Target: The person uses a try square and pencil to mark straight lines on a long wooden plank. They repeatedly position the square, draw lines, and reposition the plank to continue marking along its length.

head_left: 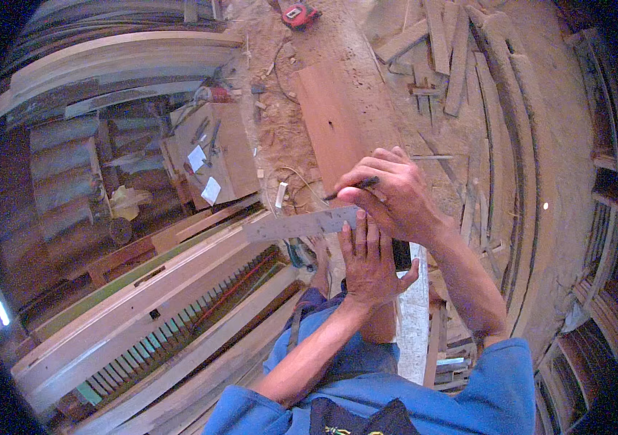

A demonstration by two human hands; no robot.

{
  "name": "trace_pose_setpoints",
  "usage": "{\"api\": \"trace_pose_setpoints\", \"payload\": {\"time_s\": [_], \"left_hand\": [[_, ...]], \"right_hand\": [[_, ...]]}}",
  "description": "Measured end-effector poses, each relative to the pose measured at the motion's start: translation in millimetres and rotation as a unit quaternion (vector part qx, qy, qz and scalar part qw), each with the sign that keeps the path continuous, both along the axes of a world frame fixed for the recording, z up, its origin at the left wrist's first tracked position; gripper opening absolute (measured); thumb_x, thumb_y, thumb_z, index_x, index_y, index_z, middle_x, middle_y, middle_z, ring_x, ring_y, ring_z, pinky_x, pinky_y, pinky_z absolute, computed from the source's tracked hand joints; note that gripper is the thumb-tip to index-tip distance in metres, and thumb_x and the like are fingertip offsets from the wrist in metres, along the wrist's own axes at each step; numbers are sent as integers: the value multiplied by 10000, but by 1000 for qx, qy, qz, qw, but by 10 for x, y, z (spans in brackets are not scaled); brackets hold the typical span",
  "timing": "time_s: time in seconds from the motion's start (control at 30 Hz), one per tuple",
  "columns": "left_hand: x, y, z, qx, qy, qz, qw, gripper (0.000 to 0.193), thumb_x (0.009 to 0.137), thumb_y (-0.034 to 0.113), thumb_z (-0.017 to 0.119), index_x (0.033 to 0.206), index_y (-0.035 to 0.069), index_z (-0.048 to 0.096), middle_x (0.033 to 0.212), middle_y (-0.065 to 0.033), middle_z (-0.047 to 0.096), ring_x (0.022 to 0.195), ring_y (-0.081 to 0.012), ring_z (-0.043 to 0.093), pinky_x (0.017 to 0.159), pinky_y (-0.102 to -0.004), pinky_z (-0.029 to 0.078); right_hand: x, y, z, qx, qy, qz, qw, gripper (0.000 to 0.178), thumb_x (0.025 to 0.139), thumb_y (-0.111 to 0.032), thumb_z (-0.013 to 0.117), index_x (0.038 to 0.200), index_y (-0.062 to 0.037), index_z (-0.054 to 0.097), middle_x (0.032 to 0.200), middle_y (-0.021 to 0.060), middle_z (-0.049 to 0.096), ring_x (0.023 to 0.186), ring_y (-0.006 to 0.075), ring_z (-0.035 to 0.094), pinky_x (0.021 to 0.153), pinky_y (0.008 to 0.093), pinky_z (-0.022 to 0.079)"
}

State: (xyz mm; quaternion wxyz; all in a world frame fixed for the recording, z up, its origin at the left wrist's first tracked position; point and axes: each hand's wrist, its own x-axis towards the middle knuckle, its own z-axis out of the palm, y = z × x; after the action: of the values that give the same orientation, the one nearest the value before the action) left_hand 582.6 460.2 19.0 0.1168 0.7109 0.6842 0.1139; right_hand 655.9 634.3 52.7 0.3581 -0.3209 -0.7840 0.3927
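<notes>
A reddish-brown wooden board [329, 119] runs away from me, with a small dark knot in it. Across its near part lies a flat grey metal straightedge [301, 224], sticking out past the board's left side. My left hand [372, 264] is flat, its fingers stretched forward and the tips at the straightedge's right end. Just above it, my right hand [394, 192] is closed round a dark pencil [352, 188]. The pencil's tip points down and left, close to the straightedge's upper edge; contact with the board cannot be made out. A black piece [401, 255] shows beside my left thumb.
A red tape measure [299, 16] lies at the far end. Left stands a small box-like table [233, 156] with tools and paper pieces. Long planks [171, 290] fill the lower left. Offcuts [436, 51] and sawdust cover the ground at right, beside stacked long boards [512, 145].
</notes>
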Motion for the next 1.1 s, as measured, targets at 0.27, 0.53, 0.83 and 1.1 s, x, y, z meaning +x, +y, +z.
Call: {"api": "trace_pose_setpoints", "payload": {"time_s": [0.27, 0.53, 0.83, 1.1], "left_hand": [[-9, 35, 23, 5, -8, 3, 1000, 944, 805, 573, 707, 1435, -74, 434, 1487, -293, 407, 1511, -476, 250, 1227, -668, 162], [10, -2, 40, -16, -7, 15, 1000, 984, 810, 557, 701, 1491, -72, 373, 1619, -291, 285, 1551, -445, 208, 1223, -675, 161], [-17, 57, 42, 13, -27, 6, 1000, 1059, 829, 566, 686, 1577, -50, 260, 1649, -259, 261, 1558, -432, 199, 1253, -626, 129], [-110, 307, 72, 3, -12, 9, 1000, 1143, 774, 588, 739, 1601, -17, 234, 1638, -261, 266, 1552, -431, 204, 1257, -620, 121]], "right_hand": [[168, 112, 186, 99, -107, -11, 989, 247, 929, -339, 741, 819, -122, 698, 805, 24, 679, 788, 240, 609, 773, 396, 445], [-241, 22, 71, 81, -21, 13, 996, 231, 933, -329, 741, 820, -131, 698, 789, 19, 681, 787, 237, 624, 770, 398, 447], [669, 80, -17, -71, -56, -121, 989, 283, 1023, -272, 636, 839, -61, 596, 807, 101, 630, 752, 309, 610, 697, 424, 485], [664, -704, -443, -385, 12, -106, 917, 365, 989, -331, 695, 1134, -1, 632, 1003, 152, 716, 915, 280, 704, 816, 390, 556]]}}
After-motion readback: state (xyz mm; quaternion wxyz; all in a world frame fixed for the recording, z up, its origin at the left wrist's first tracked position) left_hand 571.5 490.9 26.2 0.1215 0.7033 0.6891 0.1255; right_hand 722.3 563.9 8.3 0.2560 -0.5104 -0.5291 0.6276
